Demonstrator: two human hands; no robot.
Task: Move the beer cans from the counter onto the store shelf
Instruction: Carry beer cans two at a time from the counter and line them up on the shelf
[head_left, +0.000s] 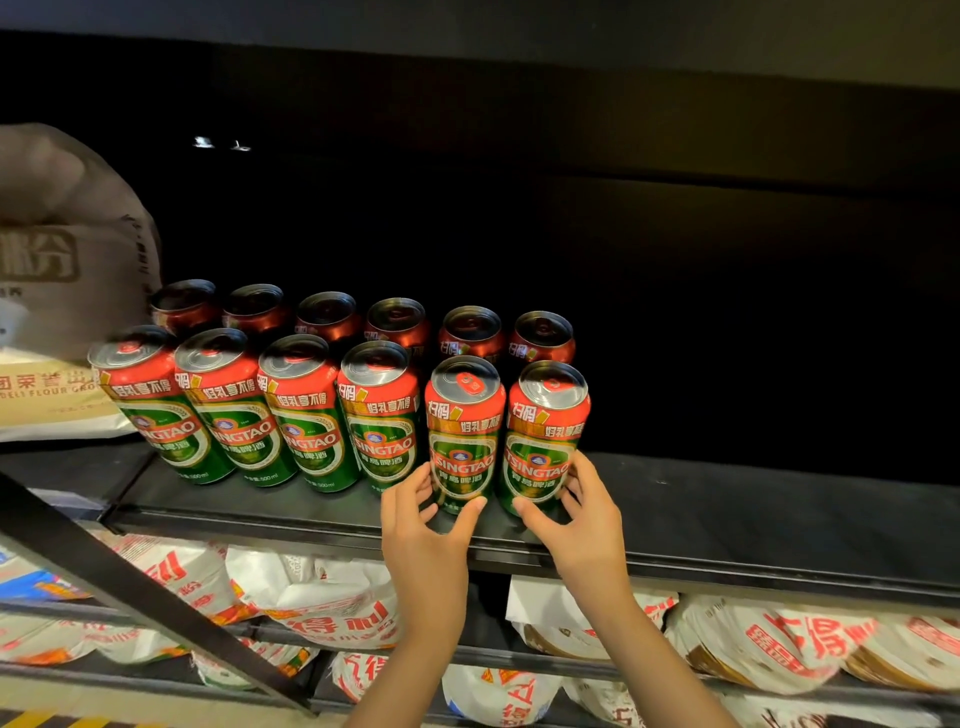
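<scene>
Two rows of red and green Tsingtao beer cans stand upright on the dark store shelf (727, 514). My left hand (423, 519) curls round the base of the fifth front-row can (464, 415). My right hand (576, 514) grips the base of the last front-row can (545, 421), furthest right. Both cans stand on the shelf near its front edge. Several more cans (306, 410) line up to the left, with a back row (397, 322) behind them in shadow. The counter is out of view.
A grey flour sack (67, 234) lies at the shelf's left end, on boxed flour. The shelf is dark and bare to the right of the cans. White flour bags (322, 597) fill the lower shelves. A dark diagonal bar (135, 587) crosses the lower left.
</scene>
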